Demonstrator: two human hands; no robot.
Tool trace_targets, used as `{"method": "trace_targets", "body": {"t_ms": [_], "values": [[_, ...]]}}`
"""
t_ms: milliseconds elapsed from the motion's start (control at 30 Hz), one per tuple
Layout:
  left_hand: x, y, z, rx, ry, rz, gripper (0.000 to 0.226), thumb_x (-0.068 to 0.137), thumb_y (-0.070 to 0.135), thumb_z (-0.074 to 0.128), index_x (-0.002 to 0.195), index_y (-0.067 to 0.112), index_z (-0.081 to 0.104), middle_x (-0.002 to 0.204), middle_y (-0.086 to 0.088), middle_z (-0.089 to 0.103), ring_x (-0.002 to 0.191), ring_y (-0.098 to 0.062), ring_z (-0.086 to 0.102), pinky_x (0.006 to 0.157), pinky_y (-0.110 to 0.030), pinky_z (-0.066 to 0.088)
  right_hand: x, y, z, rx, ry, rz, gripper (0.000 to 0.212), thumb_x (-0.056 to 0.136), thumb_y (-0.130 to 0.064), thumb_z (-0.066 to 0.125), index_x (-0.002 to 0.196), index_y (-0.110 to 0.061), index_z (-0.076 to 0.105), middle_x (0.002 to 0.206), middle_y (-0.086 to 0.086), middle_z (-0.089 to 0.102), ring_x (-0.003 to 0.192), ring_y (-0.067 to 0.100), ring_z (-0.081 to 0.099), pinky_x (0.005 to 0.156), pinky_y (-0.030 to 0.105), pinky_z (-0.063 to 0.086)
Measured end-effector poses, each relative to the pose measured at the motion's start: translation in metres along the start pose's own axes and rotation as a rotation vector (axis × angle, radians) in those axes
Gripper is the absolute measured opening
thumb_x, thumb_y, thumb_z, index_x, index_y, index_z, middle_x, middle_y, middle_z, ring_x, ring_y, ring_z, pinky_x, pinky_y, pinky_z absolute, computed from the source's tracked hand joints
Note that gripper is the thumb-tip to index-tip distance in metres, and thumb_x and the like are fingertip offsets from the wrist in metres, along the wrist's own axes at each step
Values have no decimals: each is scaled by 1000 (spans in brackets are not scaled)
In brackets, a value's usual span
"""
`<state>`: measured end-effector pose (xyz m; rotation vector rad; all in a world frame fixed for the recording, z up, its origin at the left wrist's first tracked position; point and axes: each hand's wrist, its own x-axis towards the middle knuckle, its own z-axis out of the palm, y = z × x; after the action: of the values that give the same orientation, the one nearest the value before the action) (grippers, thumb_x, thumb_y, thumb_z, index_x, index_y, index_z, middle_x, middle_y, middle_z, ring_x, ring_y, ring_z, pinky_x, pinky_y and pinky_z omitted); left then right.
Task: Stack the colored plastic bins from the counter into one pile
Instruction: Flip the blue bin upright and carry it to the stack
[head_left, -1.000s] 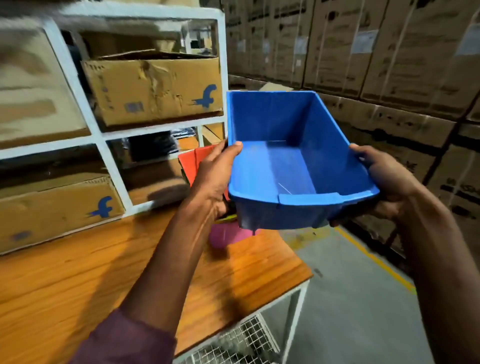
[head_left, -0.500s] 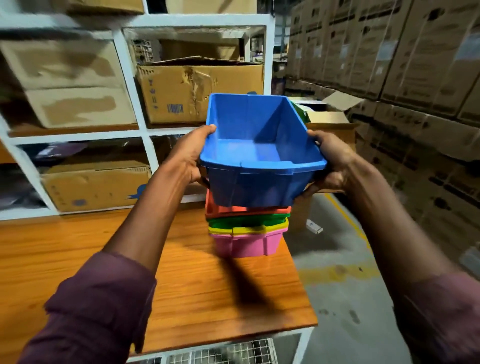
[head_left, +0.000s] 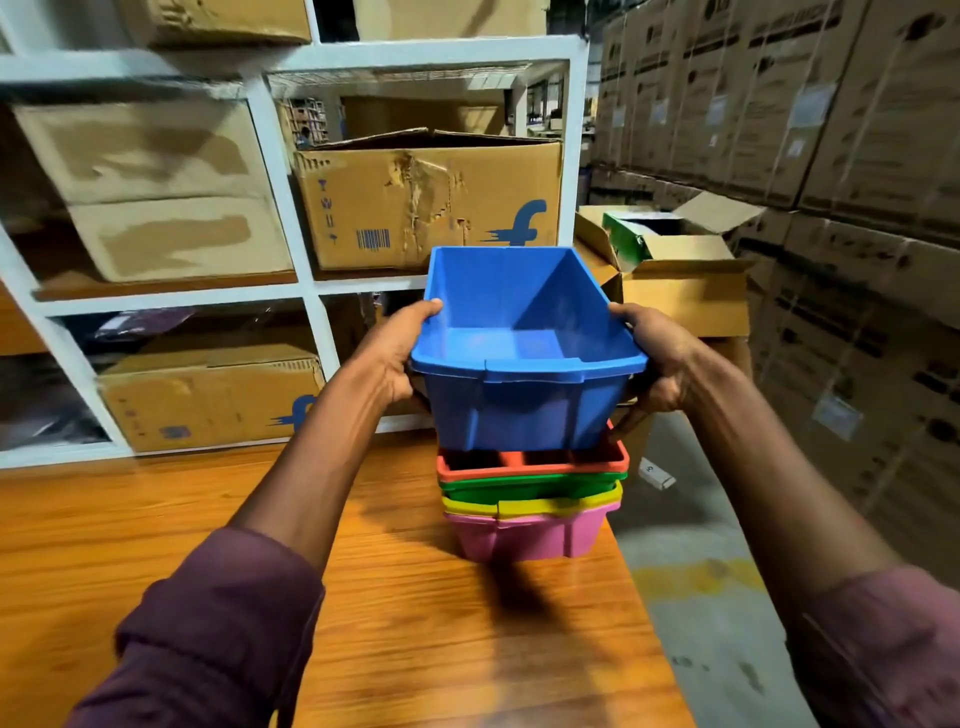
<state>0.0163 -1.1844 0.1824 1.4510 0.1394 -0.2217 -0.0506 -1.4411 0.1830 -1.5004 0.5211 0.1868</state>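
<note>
Hands (head_left: 387, 358) | both outstretched | fingers gripping blue bin (head_left: 524, 405) sides (thumbs over rim)

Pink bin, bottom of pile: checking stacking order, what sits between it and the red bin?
Head view: yellow bin, then green bin, nested between pink bin and red bin.

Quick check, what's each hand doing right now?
Left hand: grips the left rim of the blue bin.
Right hand: grips the blue bin's right rim.
</note>
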Motion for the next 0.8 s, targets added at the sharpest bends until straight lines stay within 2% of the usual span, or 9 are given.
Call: {"method": "trace_targets", "body": {"t_ms": [133, 200, 267, 367, 433, 500, 600, 700, 800], "values": [[8, -15, 0, 11, -6, -29, 21, 96, 38, 62, 95, 18, 68, 97, -10, 77, 76, -24, 72, 71, -43, 58, 9, 13, -3, -8, 36, 19, 48, 98, -57, 46, 119, -18, 66, 115, 21, 66, 106, 44, 60, 83, 80, 41], [11, -23, 0, 6, 0, -33, 22, 95, 39, 63, 101, 18, 69, 98, -10, 77, 78, -25, 73, 72, -44, 60, 14, 20, -6, -11, 31, 36, 48, 97, -57, 47, 118, -18, 65, 117, 19, 67, 108, 44, 62, 84, 77, 45], [13, -32, 0, -12, 4, -35, 24, 95, 36, 65, 107, 16, 70, 95, -10, 78, 77, -24, 74, 76, -44, 61, 17, 26, -8, -7, 28, 43, 48, 96, -59, 48, 117, -20, 64, 116, 18, 69, 108, 42, 65, 81, 70, 51], [16, -43, 1, -2, 38, -17, 19, 96, 31, 63, 107, 17, 69, 87, -6, 76, 72, -21, 72, 71, -38, 60, 21, 30, -7, -10, 43, 46, 48, 98, -61, 47, 115, -19, 64, 108, 16, 69, 99, 38, 66, 72, 59, 53], [18, -48, 1, 3, 62, -18, 17, 97, 30, 63, 106, 17, 69, 90, -6, 75, 75, -20, 71, 70, -36, 59, 22, 30, -5, -39, 71, 45, 47, 96, -62, 49, 110, -19, 64, 103, 14, 69, 92, 34, 66, 71, 51, 54], [18, -52, 0, 7, 74, -19, 17, 97, 30, 62, 107, 17, 68, 101, -8, 75, 85, -23, 72, 74, -36, 58, 28, 32, -5, -83, 146, 6, 46, 96, -58, 54, 115, -17, 65, 105, 12, 71, 88, 28, 66, 73, 43, 55], [17, -60, 0, -1, 70, -24, 24, 99, 28, 60, 118, 16, 67, 114, -11, 74, 103, -29, 72, 82, -41, 59, 37, 38, -5, -111, 226, -97, 37, 100, -47, 57, 117, -15, 65, 102, 8, 72, 82, 21, 66, 67, 34, 51], [17, -70, 1, -27, 65, -35, 18, 101, 22, 57, 117, 20, 66, 120, -11, 72, 109, -31, 70, 95, -48, 57, 45, 48, -1, -143, 269, -116, 38, 99, -48, 58, 114, -13, 64, 104, 10, 71, 88, 25, 67, 68, 33, 51], [17, -83, 0, -15, 69, -55, 27, 102, 22, 56, 127, 18, 66, 118, -8, 73, 106, -30, 71, 95, -52, 56, 52, 60, 6, -141, 289, -152, 26, 101, -37, 59, 106, -12, 65, 108, 14, 72, 90, 32, 69, 67, 37, 52]]}}
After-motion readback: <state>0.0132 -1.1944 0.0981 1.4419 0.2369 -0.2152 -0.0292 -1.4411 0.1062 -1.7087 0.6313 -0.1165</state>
